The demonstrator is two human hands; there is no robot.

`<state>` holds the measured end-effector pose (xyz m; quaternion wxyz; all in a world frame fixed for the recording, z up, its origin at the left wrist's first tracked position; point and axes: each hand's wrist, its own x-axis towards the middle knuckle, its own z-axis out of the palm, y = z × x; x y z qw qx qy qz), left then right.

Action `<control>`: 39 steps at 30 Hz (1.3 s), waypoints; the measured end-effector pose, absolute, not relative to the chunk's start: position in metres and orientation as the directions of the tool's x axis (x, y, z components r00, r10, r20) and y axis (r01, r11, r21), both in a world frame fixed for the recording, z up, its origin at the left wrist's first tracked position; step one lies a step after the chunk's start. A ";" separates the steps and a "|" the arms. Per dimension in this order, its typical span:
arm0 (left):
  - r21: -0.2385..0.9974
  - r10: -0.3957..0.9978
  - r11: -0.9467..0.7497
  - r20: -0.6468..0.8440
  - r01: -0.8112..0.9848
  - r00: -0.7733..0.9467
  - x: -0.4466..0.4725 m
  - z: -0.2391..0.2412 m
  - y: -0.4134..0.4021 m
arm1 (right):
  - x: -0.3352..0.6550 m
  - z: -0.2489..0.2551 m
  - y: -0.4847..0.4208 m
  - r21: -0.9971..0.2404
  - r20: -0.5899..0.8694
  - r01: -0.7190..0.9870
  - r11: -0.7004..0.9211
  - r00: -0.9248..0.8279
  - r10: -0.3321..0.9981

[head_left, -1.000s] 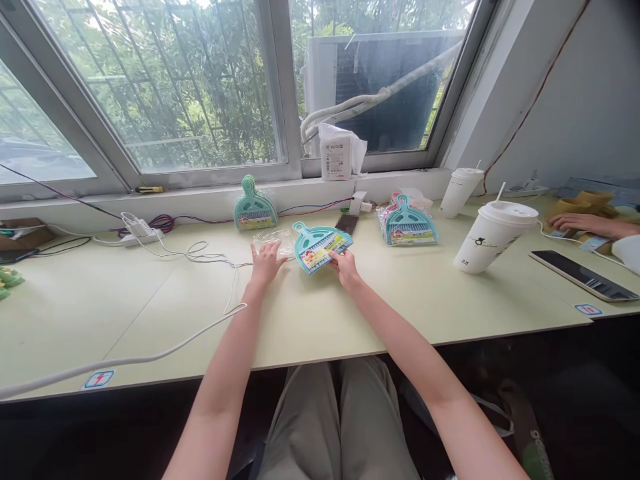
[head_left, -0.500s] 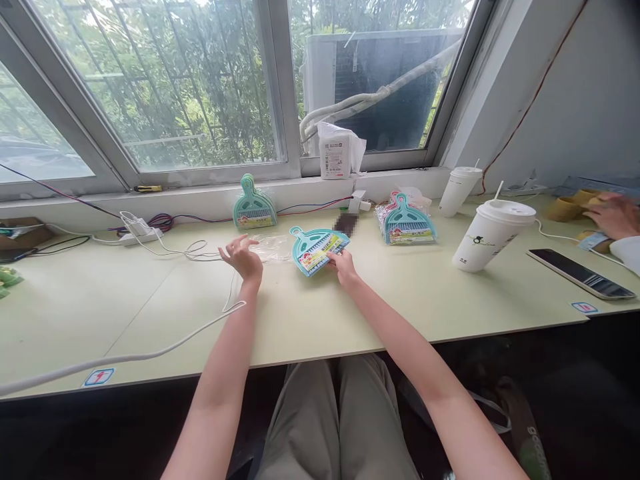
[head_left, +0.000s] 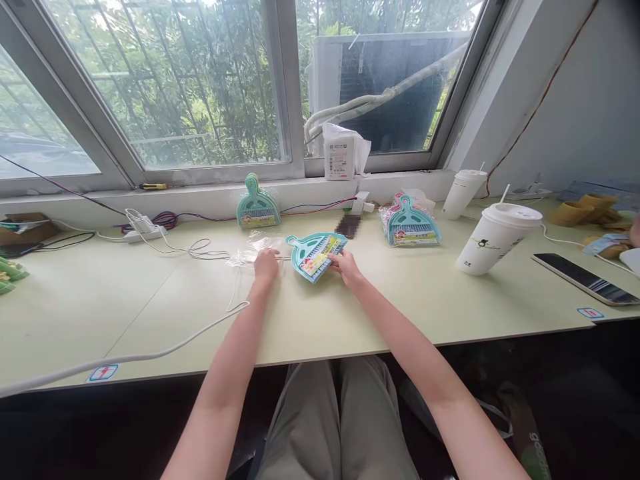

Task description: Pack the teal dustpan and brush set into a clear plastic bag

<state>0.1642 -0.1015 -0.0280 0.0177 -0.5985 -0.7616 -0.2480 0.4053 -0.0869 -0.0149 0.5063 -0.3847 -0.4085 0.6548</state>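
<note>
My right hand (head_left: pixel 346 267) grips the lower edge of a small teal dustpan-and-brush set (head_left: pixel 313 252) with a colourful label, holding it slightly tilted just above the pale green table (head_left: pixel 350 320). My left hand (head_left: pixel 265 265) is closed on a clear plastic bag (head_left: pixel 249 249) lying just left of the dustpan. The bag's open part spreads toward the window.
Another teal dustpan set (head_left: pixel 257 210) leans on the sill wall. A bagged stack of dustpan sets (head_left: pixel 409 223) lies to the right. Two white lidded cups (head_left: pixel 495 237) (head_left: pixel 463 192), a phone (head_left: pixel 585 278), white cables (head_left: pixel 165 248) and a power strip (head_left: pixel 145 232) are nearby.
My left hand lifted off the table, swung left, then came down and closed on the clear bag. The dustpan shifted slightly left in my right hand. The other person's hand at far right withdrew.
</note>
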 end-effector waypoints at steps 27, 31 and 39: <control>0.437 0.851 -0.261 0.525 0.861 -0.008 0.183 -0.014 -0.108 | 0.402 -0.009 -0.094 -0.931 -0.078 -0.306 -0.198 -0.363 0.928; 0.467 0.722 -0.226 0.669 0.855 -0.174 0.194 -0.008 -0.114 | 0.401 -0.012 -0.091 -0.916 -0.040 -0.374 -0.143 -0.271 0.962; 0.977 0.763 -0.071 0.183 0.200 -0.621 0.194 0.000 -0.101 | 0.405 -0.011 -0.088 -0.868 0.079 -0.496 -0.035 -0.207 0.975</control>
